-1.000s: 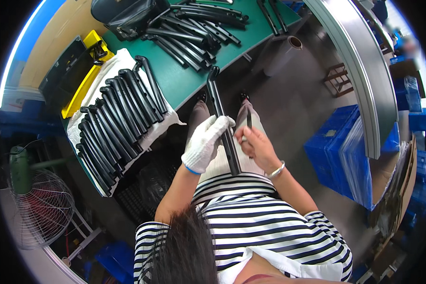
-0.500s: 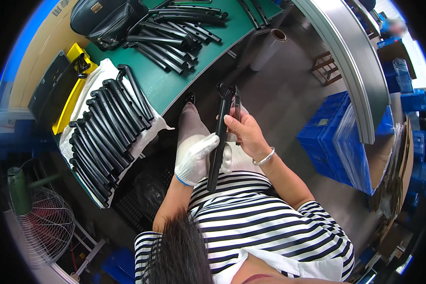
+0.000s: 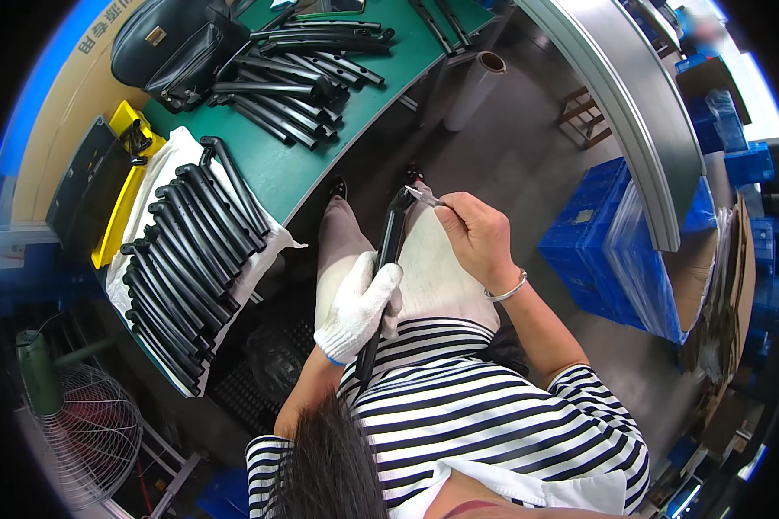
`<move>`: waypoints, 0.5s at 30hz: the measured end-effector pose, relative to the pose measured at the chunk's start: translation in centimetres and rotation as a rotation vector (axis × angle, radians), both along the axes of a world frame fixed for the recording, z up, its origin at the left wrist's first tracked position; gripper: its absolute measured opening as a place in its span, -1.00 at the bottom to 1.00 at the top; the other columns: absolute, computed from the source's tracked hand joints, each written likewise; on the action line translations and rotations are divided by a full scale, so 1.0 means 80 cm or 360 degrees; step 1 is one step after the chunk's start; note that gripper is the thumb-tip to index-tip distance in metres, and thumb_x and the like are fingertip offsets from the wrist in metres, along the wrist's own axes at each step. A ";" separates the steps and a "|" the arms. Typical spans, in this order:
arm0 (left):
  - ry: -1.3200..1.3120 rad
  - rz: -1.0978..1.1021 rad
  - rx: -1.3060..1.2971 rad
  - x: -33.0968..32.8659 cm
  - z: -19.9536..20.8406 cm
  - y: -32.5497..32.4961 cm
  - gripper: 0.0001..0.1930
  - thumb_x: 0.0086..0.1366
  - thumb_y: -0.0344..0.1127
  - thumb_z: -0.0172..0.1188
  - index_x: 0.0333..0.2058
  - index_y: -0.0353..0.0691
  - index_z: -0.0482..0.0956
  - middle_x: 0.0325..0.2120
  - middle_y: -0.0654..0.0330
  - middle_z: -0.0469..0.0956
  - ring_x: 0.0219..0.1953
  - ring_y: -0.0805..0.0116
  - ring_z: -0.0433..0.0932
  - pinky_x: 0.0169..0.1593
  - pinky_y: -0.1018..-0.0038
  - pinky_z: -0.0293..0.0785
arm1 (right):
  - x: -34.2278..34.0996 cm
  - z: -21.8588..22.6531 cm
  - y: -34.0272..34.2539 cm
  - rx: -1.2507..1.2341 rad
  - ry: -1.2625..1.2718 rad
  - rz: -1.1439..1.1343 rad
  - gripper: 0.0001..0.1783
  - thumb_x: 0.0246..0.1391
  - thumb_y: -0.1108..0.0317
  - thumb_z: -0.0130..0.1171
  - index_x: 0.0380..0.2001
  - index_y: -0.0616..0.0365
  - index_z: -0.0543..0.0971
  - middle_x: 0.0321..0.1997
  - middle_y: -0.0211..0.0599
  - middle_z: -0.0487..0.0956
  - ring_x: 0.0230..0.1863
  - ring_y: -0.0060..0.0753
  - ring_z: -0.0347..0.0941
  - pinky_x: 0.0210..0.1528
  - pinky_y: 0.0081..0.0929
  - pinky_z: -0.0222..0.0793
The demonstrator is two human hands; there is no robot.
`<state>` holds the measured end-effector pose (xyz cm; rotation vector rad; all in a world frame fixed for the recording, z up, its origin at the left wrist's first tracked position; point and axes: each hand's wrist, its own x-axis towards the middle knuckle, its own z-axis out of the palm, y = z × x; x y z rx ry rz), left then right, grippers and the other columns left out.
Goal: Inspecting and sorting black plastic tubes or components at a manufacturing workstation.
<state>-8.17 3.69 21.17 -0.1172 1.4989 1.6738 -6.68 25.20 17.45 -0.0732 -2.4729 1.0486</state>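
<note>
In my left hand (image 3: 357, 310), which wears a white knitted glove, a black tube (image 3: 392, 235) slants over my lap, its jointed end pointing away from me. The glove is closed around its middle. My bare right hand (image 3: 478, 233), with a bracelet at the wrist, grips a small silver metal tool (image 3: 422, 197) whose narrow tip meets the tube's far end. Fingers hide most of the tool, so its exact kind cannot be told. To the left, several similar black tubes (image 3: 201, 233) lie side by side on a white cloth (image 3: 273, 240).
More black tubes (image 3: 307, 78) are heaped on the green table (image 3: 342, 128), beside a black bag (image 3: 177, 56). A yellow bin (image 3: 117, 225) stands at the left edge. Blue crates (image 3: 580, 251) sit on the right; a wire-caged fan (image 3: 86, 432) is at lower left.
My right hand has moved right, off the tube's side, with the tool now angled across to the tube's far end. The tube has shifted slightly down and left in my gloved hand.
</note>
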 end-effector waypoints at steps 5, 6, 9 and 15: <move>0.0021 -0.0009 -0.0028 0.003 0.000 0.001 -0.72 0.49 -0.14 0.05 -0.19 -0.29 0.35 -0.65 0.26 0.36 -0.74 0.49 0.34 -0.65 0.55 0.33 | 0.000 0.007 0.007 0.0132 0.0074 0.0065 -0.84 0.12 0.30 0.34 -0.34 0.14 0.63 -0.48 -0.32 0.58 -0.54 -0.25 0.50 -0.49 -0.40 0.38; 0.0034 -0.0019 -0.0040 0.003 0.000 0.001 -0.72 0.49 -0.15 0.05 -0.19 -0.29 0.34 -0.66 0.26 0.36 -0.75 0.49 0.34 -0.65 0.55 0.33 | 0.001 0.007 0.008 0.0150 0.0098 0.0076 -0.85 0.11 0.30 0.35 -0.34 0.14 0.63 -0.49 -0.33 0.57 -0.54 -0.26 0.50 -0.49 -0.40 0.37; 0.0036 -0.0033 -0.0033 0.003 0.000 0.003 -0.72 0.49 -0.14 0.05 -0.20 -0.28 0.33 -0.66 0.26 0.35 -0.76 0.48 0.33 -0.66 0.55 0.32 | 0.002 0.009 0.011 0.0173 0.0037 0.0077 -0.85 0.09 0.31 0.36 -0.35 0.13 0.63 -0.50 -0.33 0.56 -0.54 -0.26 0.50 -0.50 -0.39 0.37; 0.0037 -0.0056 -0.0028 0.005 0.000 0.003 -0.71 0.49 -0.13 0.05 -0.19 -0.28 0.33 -0.67 0.25 0.35 -0.77 0.48 0.32 -0.67 0.55 0.30 | 0.003 0.013 0.015 0.0177 0.0056 0.0113 -0.85 0.09 0.31 0.36 -0.36 0.12 0.62 -0.52 -0.33 0.54 -0.55 -0.27 0.49 -0.51 -0.39 0.36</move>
